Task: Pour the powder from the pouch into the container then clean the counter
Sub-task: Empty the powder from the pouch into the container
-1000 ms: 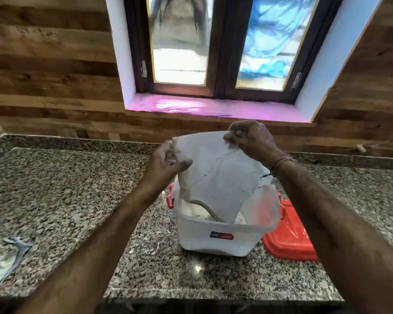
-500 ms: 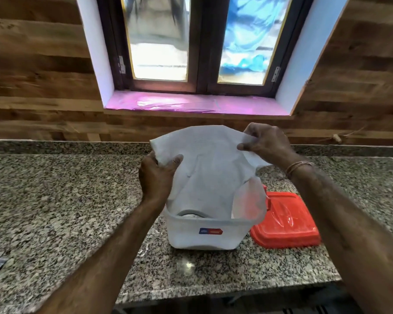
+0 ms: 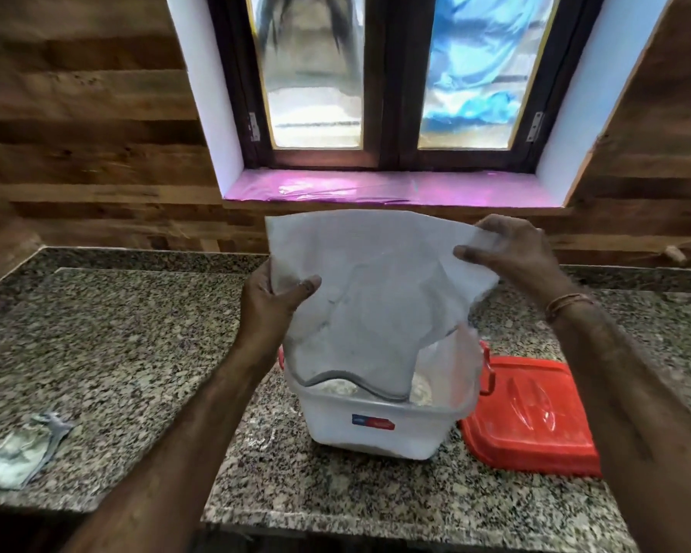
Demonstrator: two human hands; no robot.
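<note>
Head view: you hold the white pouch [image 3: 376, 281] upended, its mouth down inside the clear container [image 3: 376, 429] on the counter [image 3: 136, 333].
Left hand [image 3: 272, 309]: grips the pouch's left edge, thumb across the front.
Right hand [image 3: 511, 253]: pinches the upper right corner.
Powder [image 3: 336, 387]: some lies in the container; what remains in the pouch is hidden.
Spill risk: if you lift or tilt too soon, the mouth may clear the rim and dust the counter or the red lid [image 3: 531, 425] just beside it.
Tip risk: dragging the pouch sideways could rock the container.

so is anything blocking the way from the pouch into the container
Nothing visible does: the open end of the pouch hangs inside the open container, and the red lid lies on the counter beside it.
</note>
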